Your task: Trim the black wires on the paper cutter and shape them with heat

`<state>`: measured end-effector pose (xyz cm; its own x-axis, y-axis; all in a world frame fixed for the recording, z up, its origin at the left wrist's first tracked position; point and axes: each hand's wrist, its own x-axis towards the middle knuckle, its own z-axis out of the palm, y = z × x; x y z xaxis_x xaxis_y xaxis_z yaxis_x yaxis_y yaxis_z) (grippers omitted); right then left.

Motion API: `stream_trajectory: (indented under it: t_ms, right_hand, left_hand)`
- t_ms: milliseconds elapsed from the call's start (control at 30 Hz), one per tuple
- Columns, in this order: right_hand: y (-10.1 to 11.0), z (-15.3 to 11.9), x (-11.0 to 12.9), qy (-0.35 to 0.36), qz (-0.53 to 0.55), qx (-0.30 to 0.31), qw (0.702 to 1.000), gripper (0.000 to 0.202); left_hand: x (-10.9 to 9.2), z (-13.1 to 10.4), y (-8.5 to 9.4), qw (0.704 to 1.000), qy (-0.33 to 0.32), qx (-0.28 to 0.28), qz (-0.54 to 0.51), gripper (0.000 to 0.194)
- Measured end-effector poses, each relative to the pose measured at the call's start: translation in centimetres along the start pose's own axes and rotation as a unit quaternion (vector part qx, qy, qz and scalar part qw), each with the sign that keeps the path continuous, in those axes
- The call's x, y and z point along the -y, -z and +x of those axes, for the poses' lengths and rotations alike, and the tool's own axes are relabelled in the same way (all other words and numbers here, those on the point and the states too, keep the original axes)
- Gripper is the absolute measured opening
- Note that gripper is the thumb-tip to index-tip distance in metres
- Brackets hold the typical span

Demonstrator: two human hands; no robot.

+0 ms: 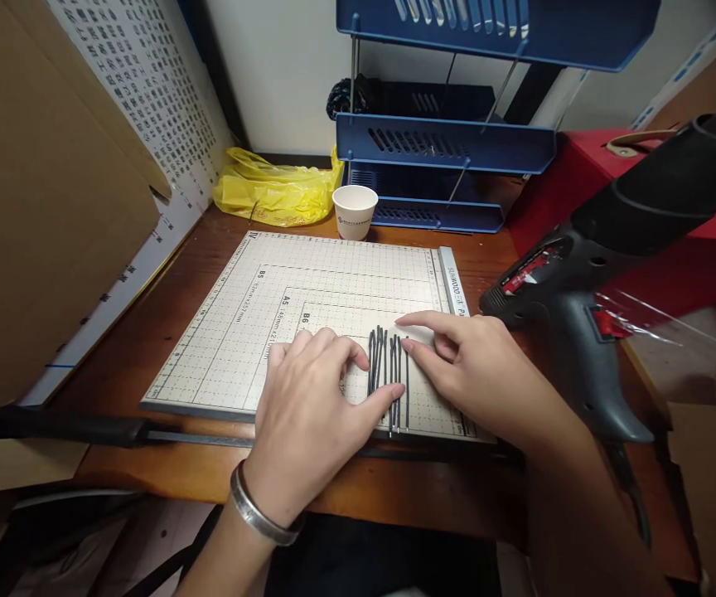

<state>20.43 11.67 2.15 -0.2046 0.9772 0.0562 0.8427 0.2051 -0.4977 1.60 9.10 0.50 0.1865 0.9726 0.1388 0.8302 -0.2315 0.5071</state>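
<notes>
Several thin black strips [378, 356] lie side by side on a cream gridded cutting board [221, 332], near its front edge. My left hand [317, 398], with a metal bracelet at the wrist, rests over their left part, its thumb lying across the strips and its fingers apart from the thumb. On the right side, my right hand [463, 352] has its index finger and thumb apart, the thumb tip close to the upper end of the rightmost strip. Nothing shows held between those fingers.
Behind the board stand a paper cup [355, 217], a yellow plastic bag [277, 195] and a blue tiered tray rack [445, 143]. A heat gun [582, 332] hangs at the right before a red box [587, 157]. A black-handled rod [103, 429] lies at the front left.
</notes>
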Motion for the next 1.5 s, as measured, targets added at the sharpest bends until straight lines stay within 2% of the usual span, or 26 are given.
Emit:
stream_trajectory:
  t_ms: [100,367,567,933,1300,1500]
  right_hand:
    - [0.02,0.08,-0.04,0.010,0.004,0.012,1.000,0.024]
    - [0.01,0.24,0.04,0.033,0.018,-0.003,0.999,0.016]
    - [-0.15,0.30,0.09,0.030,0.010,-0.024,0.999,0.012]
    - [-0.06,0.20,-0.01,0.028,0.013,-0.025,0.999,0.013]
    - [-0.23,0.27,-0.33,0.026,0.040,-0.027,0.998,0.011]
    - [0.14,0.12,0.31,0.045,0.033,-0.085,0.995,0.009]
  left_hand:
    - [0.04,-0.01,0.00,1.000,-0.002,-0.004,0.001,0.032]
    - [0.08,0.03,-0.03,1.000,-0.001,-0.003,-0.002,0.030]
    - [0.03,-0.02,-0.02,1.000,-0.002,-0.002,-0.006,0.030]
    - [0.07,0.08,-0.09,1.000,-0.005,-0.008,0.002,0.035]
    - [0.11,0.00,-0.13,1.000,-0.011,-0.009,0.001,0.031]
    - [0.06,-0.01,-0.09,1.000,-0.008,-0.007,0.006,0.033]
